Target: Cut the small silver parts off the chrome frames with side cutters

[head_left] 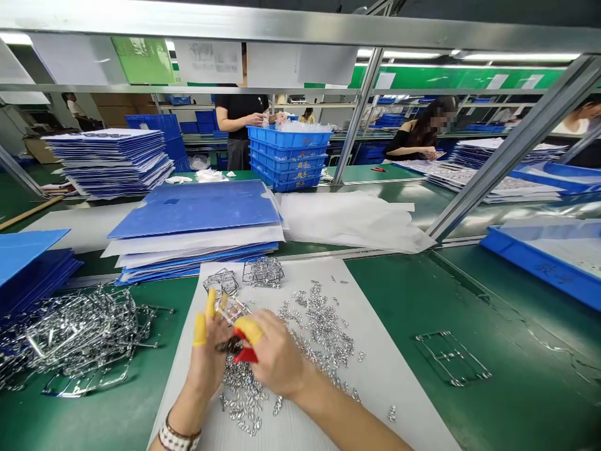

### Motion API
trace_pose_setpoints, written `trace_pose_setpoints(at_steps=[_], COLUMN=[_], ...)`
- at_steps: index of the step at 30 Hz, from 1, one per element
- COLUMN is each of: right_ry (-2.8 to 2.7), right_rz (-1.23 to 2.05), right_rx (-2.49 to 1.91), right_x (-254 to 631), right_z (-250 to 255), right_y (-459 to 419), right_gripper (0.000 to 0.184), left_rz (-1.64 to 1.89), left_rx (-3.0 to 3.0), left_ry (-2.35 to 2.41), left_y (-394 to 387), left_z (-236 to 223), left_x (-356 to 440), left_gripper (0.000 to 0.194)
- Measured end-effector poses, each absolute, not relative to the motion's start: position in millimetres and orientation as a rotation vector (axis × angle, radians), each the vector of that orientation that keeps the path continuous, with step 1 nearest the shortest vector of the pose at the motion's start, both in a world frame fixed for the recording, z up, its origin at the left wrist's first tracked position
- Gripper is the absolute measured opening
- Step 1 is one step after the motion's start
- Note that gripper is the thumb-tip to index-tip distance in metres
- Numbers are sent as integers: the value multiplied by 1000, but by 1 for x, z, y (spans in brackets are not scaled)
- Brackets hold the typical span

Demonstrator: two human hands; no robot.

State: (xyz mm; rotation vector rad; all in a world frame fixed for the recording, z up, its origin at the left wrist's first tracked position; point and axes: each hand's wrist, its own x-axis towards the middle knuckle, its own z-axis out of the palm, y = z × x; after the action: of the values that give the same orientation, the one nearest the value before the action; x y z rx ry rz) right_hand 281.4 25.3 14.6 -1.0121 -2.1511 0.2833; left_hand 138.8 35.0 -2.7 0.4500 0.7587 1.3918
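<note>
White plastic sheet (399, 369) lies on the green surface (516, 401), and both hands work above it, close together. The right hand (277, 354) is closed around red-handled cutters (246, 355), with a yellow finger cot (248, 330) on the thumb. The left hand (206, 357) wears yellow finger cots (200, 329) too, and its fingers stand up narrow beside a small wire frame (230, 310) — if they really grip it, I cannot tell, because the cutters and fingers hide part of it.

Many small silver metal pieces (319, 326) lie scattered on the sheet, under the hands and to the right of them. Two more wire frames (263, 272) sit at the sheet's far edge. Left of the sheet is a tangled pile of silver wire frames (79, 332); right of it, one single wire frame (451, 357) lies apart on the surface. Beyond the sheet stands a stack of blue plastic boards (192, 225) — and a blue tray (539, 263) is to the right of the sheet.
</note>
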Motion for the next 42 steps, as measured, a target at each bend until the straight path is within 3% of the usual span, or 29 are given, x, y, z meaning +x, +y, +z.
trace_pose_setpoints(at_steps=[3,7,11,16,30,42], right_ry=[-2472,-2529,-2329,-2365,-2557,-2477], right_rz=[120,190,316,330,158,118], right_rx=[-874,-820,-1127,-1535,-1575,-1695], right_x=[271,266,273,274,268,290], right_z=[4,-1,14,36,43,43], right_y=[17,12,17,27,26,38], right_gripper=[26,18,38,30,32,31], left_rz=[1224,1199,1254,1306,1322,1275], left_rx=[250,188,225,327,405,396], left_ry=[621,581,635,718,924,796], left_y=[41,46,46,39,36,38], left_z=[0,-5,-11,-10,-5,-15], left_x=[131,126,128,138,144,140], left_gripper=[75,67,67,71,61,70])
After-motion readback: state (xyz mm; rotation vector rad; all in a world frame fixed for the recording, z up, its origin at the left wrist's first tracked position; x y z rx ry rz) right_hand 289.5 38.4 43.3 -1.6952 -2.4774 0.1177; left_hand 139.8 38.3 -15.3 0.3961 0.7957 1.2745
